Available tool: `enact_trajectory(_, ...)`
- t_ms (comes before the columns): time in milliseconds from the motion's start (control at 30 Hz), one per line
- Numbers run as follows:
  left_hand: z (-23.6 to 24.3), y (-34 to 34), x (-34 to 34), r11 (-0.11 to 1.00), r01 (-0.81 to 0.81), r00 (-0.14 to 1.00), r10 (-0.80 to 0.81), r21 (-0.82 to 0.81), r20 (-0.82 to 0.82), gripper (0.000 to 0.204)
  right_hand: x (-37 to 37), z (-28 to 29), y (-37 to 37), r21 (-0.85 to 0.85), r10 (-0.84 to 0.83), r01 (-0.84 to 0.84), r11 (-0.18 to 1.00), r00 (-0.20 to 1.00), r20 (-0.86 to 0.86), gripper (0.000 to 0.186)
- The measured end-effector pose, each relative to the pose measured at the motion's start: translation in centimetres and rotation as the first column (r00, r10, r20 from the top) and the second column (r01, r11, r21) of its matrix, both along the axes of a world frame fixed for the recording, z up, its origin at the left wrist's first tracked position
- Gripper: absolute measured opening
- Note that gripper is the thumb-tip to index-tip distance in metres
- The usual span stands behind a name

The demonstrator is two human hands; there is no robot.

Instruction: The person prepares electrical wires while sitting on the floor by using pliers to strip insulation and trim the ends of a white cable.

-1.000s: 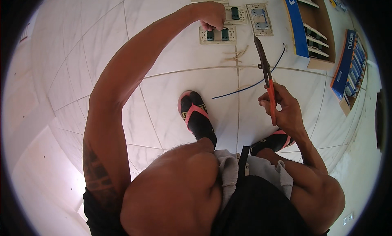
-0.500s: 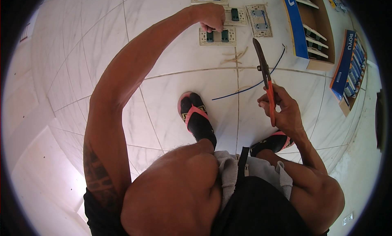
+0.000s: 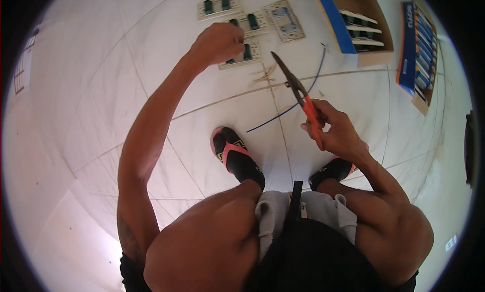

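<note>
My left hand [image 3: 220, 43] is closed, its fingers curled over the left part of the nearest white plate with dark green modules [image 3: 245, 54]. Whatever the fingertips hold, if anything, is hidden. Just beyond it lie a second such plate [image 3: 260, 23] and a third [image 3: 221, 7]. A plate with pale blue-grey modules [image 3: 286, 20] is to their right. My right hand [image 3: 336, 128] grips red-handled snips [image 3: 302, 95] by the handles, the long dark blades pointing forward and left. Under the snips, a curved blue wire [image 3: 283, 113] lies on the floor.
Thin tan strips [image 3: 263, 76] are scattered on the tiled floor [image 3: 202, 102]. At the far right stand a blue-sided carton [image 3: 376, 57] with more plates and a smaller box [image 3: 406, 55] of wrapped items. My sandalled feet [image 3: 235, 150] are close by.
The view has shifted, so the plates and boxes appear farther left. My left hand has moved left and nearer across the nearest plate. The snips stay in my right hand, tilted slightly more leftward.
</note>
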State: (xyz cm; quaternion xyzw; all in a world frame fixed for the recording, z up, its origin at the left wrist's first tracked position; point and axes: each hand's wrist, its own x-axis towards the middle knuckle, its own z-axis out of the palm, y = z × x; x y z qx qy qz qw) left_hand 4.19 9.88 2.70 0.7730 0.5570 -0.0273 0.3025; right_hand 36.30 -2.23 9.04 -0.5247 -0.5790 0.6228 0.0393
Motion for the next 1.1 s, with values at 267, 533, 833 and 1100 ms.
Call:
enact_trajectory(267, 5.1, -5.8, 4.7, 0.832, -0.341, 0.703, 0.535, -0.437, 0.469, 0.016, 1.3, -1.0, -1.0, -0.102, 0.015, -0.022, 0.995, 0.998, -0.063, 0.069)
enact_trajectory(533, 6.2, -7.3, 6.4, 0.683, -0.175, 0.432, 0.701, -0.709, 0.568, 0.014, 2.4, -0.7, -1.3, 0.043, 0.080, -0.077, 0.996, 0.993, -0.085, 0.076)
enact_trajectory(833, 6.8, -7.3, 6.0, 0.606, -0.090, 0.425, 0.741, -0.791, 0.520, 0.014, 3.3, -1.0, -1.4, 0.346, 0.166, -0.155, 0.925, 0.986, -0.002, 0.079)
enact_trajectory(1100, 7.3, -7.5, 5.3, 0.518, -0.021, 0.433, 0.776, -0.855, 0.459, 0.016, 3.2, -0.8, -1.4, 0.362, 0.216, -0.183, 0.914, 0.975, -0.053, 0.083)
